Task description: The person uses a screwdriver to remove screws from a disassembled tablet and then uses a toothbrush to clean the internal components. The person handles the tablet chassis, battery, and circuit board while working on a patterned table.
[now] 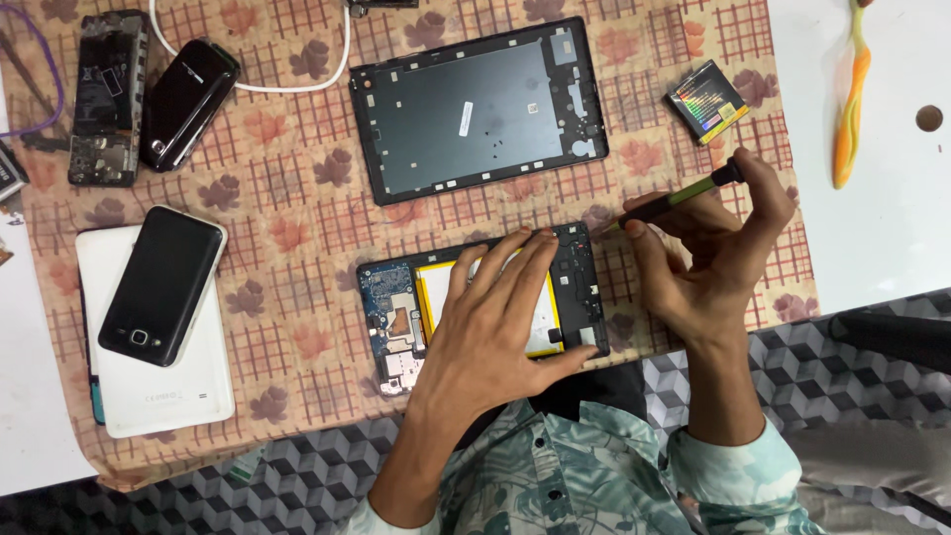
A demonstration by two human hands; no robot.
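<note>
Head view looks straight down on a worktop (882, 248) covered by a patterned cloth (287, 297). An opened tablet (391, 317) lies near the front edge of the cloth, its blue circuit board and yellow battery exposed. The person's left hand (490, 327) presses flat on this opened tablet, fingers (515, 263) spread a little and stretched across the battery toward the far edge, holding nothing. The right hand (718, 253) hovers just right of the opened tablet, its fingers pinched around a green and black screwdriver (674, 201), the thumb capping the tool's rear end. The screwdriver's tip points at the opened tablet's far right corner; whether it touches the frame cannot be told.

Behind the opened tablet, well apart from it, lies a dark back cover (475, 109), inner side up. To the right of that cover sits a small dark battery pack (705, 101) with a coloured label. Far left of the opened tablet, a black phone (161, 285) rests on top of a white device (158, 376). Further back on that side lie a glossy black phone (186, 102) and a stripped phone frame (106, 97), with a white cable (287, 84) looping beside them. An orange and yellow tool (848, 109) lies on the bare white worktop, far right of the back cover.
</note>
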